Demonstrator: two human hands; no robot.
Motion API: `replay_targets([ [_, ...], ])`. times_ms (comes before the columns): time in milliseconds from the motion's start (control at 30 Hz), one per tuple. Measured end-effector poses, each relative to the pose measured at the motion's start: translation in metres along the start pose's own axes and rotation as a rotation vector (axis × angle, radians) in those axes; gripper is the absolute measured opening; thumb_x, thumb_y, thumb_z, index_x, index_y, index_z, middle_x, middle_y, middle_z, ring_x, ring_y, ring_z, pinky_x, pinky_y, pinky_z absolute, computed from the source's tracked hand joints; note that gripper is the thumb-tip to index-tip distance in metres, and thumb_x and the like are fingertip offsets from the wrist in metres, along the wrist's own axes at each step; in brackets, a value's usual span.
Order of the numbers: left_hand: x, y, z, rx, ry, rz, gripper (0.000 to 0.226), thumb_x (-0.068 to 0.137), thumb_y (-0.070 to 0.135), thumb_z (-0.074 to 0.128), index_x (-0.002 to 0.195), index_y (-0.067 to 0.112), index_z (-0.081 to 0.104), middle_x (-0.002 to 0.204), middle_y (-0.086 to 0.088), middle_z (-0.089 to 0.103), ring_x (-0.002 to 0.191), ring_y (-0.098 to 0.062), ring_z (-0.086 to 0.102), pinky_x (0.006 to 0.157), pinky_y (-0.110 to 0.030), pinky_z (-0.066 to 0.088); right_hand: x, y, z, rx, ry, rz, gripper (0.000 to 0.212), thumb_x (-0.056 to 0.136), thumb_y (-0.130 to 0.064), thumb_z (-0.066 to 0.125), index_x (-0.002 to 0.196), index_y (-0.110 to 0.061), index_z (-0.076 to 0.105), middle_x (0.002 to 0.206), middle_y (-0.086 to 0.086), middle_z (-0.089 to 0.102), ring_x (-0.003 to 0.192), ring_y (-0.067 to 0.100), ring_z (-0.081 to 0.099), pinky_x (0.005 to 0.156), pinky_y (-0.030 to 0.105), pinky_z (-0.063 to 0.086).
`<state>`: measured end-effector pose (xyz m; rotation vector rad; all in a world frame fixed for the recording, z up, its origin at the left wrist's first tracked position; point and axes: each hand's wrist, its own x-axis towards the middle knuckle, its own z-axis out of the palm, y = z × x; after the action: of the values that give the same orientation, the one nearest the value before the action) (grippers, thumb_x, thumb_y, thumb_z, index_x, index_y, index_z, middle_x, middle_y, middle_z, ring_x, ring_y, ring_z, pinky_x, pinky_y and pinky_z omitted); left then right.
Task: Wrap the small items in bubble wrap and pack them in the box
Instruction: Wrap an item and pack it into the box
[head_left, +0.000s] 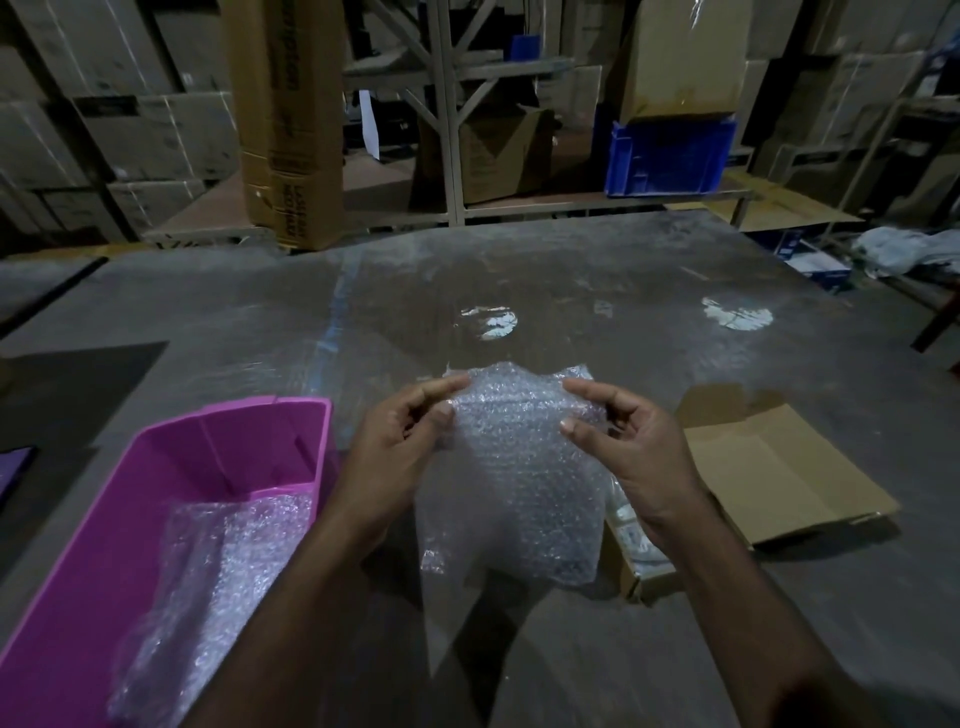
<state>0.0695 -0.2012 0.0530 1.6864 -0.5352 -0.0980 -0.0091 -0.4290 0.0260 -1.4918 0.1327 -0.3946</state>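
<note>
Both hands hold one bubble wrap sheet (511, 467) above the bench (571, 291): left hand (400, 452) and right hand (628, 457) pinch its upper corners. Sheet hangs lengthwise toward the person. Cardboard box (769, 467) lies just right, nearer the right hand.

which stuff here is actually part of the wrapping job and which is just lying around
Part of the job:
- bubble wrap sheet, pinched by left hand and right hand
- cardboard box
- pink bin holding more bubble wrap

Just lying about:
- blue crate
- tall carton
- shelf boxes
</note>
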Motion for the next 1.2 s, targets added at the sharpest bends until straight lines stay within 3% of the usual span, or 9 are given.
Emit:
replay_targets([
  [200,-0.002,0.004,-0.002,0.191,0.088,0.039,0.025,0.082,0.021,0.082,0.103,0.032,0.076,0.105,0.015,0.074,0.093,-0.001,0.068,0.082,-0.027,0.059,-0.002,-0.004,0.002,-0.188,0.034,-0.068,0.029,0.083,-0.015,0.081,0.109,-0.028,0.076,0.110,-0.013,0.073,0.100,0.009,0.070,0.090,0.036,0.059],
  [300,0.001,0.000,-0.005,0.332,0.139,0.109,0.016,0.079,0.024,0.084,0.090,0.030,0.076,0.096,0.011,0.070,0.090,-0.006,0.066,0.082,-0.037,0.060,-0.002,-0.005,0.003,-0.321,0.051,-0.150,0.018,0.081,-0.017,0.083,0.097,-0.025,0.078,0.088,-0.019,0.065,0.078,0.002,0.063,0.073,0.020,0.052],
  [467,0.003,-0.005,-0.012,0.470,0.080,0.191,0.012,0.080,0.035,0.081,0.083,0.038,0.070,0.134,0.020,0.051,0.134,-0.009,0.043,0.109,-0.035,0.038,0.003,-0.006,-0.003,-0.437,0.012,-0.213,0.009,0.082,-0.024,0.080,0.082,-0.031,0.074,0.116,-0.014,0.060,0.112,0.002,0.057,0.089,0.012,0.045],
  [533,0.003,-0.005,-0.013,0.445,0.022,0.199,0.011,0.083,0.032,0.078,0.086,0.035,0.068,0.136,0.021,0.056,0.137,-0.004,0.042,0.111,-0.029,0.033,0.003,-0.007,-0.005,-0.384,-0.033,-0.196,0.005,0.086,-0.023,0.077,0.086,-0.028,0.075,0.111,-0.012,0.067,0.108,0.007,0.062,0.091,0.021,0.049],
  [667,0.003,0.000,-0.011,0.240,-0.023,0.073,0.006,0.093,0.021,0.071,0.099,0.022,0.068,0.094,0.011,0.072,0.093,-0.004,0.067,0.078,-0.027,0.056,0.003,-0.005,-0.004,-0.250,-0.049,-0.124,0.005,0.092,-0.021,0.072,0.095,-0.023,0.075,0.095,-0.002,0.075,0.092,0.020,0.071,0.081,0.037,0.058],
  [867,0.003,-0.006,-0.007,0.109,0.061,0.028,0.019,0.099,0.022,0.062,0.111,0.027,0.048,0.075,0.012,0.056,0.065,-0.005,0.052,0.059,-0.020,0.044,0.002,-0.004,-0.002,-0.177,-0.085,-0.137,0.020,0.096,-0.012,0.064,0.105,-0.028,0.074,0.106,-0.010,0.074,0.101,0.010,0.068,0.087,0.024,0.055],
  [933,0.004,-0.008,-0.006,0.145,0.002,0.084,0.008,0.103,0.015,0.054,0.106,0.022,0.057,0.078,0.015,0.059,0.067,0.000,0.050,0.061,-0.014,0.041,0.001,-0.005,0.000,-0.147,-0.106,-0.103,0.021,0.097,-0.009,0.061,0.106,-0.021,0.075,0.111,-0.007,0.075,0.108,0.008,0.068,0.089,0.019,0.053],
  [1067,0.001,-0.003,-0.005,0.124,-0.061,0.059,0.035,0.105,0.001,0.046,0.104,0.022,0.074,0.109,0.004,0.073,0.100,-0.004,0.065,0.085,-0.013,0.046,-0.001,-0.008,0.000,-0.082,-0.137,-0.028,0.022,0.093,-0.011,0.068,0.114,-0.016,0.072,0.113,-0.006,0.075,0.104,0.009,0.070,0.082,0.020,0.055],
  [1200,0.001,0.001,-0.005,0.094,-0.090,0.029,0.020,0.098,0.014,0.063,0.114,0.019,0.074,0.118,0.002,0.072,0.108,-0.008,0.067,0.092,-0.018,0.051,0.000,-0.007,0.001,-0.069,-0.136,-0.004,0.033,0.083,-0.010,0.079,0.114,-0.018,0.071,0.115,-0.002,0.075,0.106,0.015,0.072,0.084,0.027,0.059],
])
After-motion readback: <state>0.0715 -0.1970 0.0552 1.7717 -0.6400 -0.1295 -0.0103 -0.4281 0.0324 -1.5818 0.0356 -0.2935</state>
